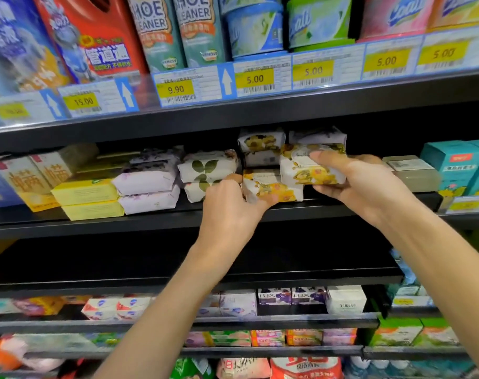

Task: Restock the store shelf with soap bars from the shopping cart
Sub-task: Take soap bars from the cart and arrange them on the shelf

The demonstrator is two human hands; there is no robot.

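Both hands at the black middle shelf point(151, 222). Right hand point(361, 184) grips a yellow-flowered soap bar point(309, 168), thumb curled over its front, fingers underneath, held just above the shelf. Left hand point(230, 212) holds a second yellow-flowered bar point(271, 187) resting on the shelf, fingers wrapped under its front edge. Leaf-print bars point(208, 166) stacked on the shelf just left of it; lavender-print bars point(148, 187) further left.

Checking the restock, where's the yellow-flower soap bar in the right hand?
The right hand holds the yellow-flower soap bar at the middle shelf, right of centre, beside the left hand's bar.
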